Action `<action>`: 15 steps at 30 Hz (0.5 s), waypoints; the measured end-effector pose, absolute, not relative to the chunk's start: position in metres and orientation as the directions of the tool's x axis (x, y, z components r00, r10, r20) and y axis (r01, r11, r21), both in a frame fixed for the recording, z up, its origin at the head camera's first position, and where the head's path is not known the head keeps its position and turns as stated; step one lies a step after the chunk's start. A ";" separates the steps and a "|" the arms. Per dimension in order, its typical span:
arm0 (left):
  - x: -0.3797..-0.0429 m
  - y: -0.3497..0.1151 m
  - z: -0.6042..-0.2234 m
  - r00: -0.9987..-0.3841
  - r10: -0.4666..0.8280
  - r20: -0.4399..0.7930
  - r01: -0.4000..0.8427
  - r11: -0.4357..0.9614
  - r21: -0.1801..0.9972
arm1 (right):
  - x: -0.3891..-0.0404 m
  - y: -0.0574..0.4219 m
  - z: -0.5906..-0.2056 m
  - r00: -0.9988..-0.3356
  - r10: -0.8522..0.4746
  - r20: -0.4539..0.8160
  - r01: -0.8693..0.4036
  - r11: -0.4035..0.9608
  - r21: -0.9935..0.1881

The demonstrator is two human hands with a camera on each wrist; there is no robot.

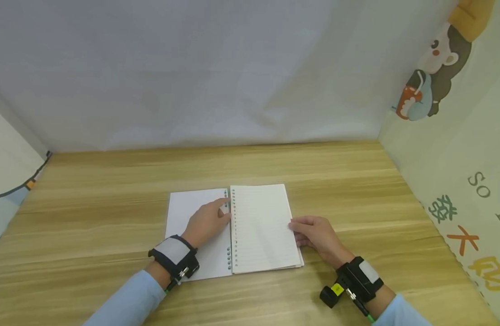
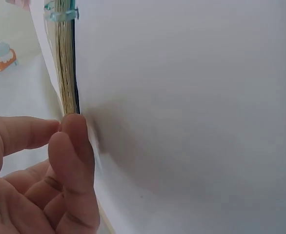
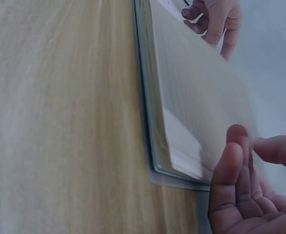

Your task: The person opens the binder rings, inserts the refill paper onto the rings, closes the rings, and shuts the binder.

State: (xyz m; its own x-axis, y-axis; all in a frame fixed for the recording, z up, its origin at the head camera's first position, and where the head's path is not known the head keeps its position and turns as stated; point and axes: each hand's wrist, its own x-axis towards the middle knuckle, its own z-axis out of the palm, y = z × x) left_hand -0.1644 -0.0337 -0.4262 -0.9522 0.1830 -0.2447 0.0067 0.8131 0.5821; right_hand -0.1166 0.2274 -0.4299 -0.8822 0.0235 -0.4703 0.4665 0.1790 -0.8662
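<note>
A ring-bound notebook (image 1: 259,235) lies open, with a stack of lined pages on the right and a plain white sheet or cover (image 1: 180,206) on the left. My left hand (image 1: 207,224) reaches over the left side, its index fingertip and thumb touching the binding near the top. Greenish rings (image 2: 61,14) show beside the page stack in the left wrist view. At the right edge of the pages, my right hand (image 1: 316,235) pinches the page edge between thumb and fingers. In the right wrist view the pages' edge (image 3: 157,117) sits above a dark back cover.
The notebook rests on a wood-grain table (image 1: 91,217). Behind it hangs a pale grey-white backdrop (image 1: 192,77). A printed wall panel (image 1: 457,149) with a cartoon figure and lettering stands along the right edge. Both wrists carry strapped black devices (image 1: 359,278).
</note>
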 end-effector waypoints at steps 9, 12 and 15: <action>-0.152 -0.030 -0.431 -0.946 0.225 -0.234 0.042 0.799 0.600 | -0.105 0.232 -0.429 -0.871 -0.016 -0.490 0.482 0.161 -0.861; -0.150 -0.032 -0.432 -0.946 0.227 -0.230 0.047 0.800 0.599 | -0.103 0.234 -0.429 -0.872 -0.048 -0.487 0.473 0.169 -0.865; -0.146 -0.034 -0.430 -0.945 0.232 -0.229 0.050 0.796 0.603 | -0.101 0.235 -0.429 -0.868 -0.076 -0.490 0.472 0.177 -0.864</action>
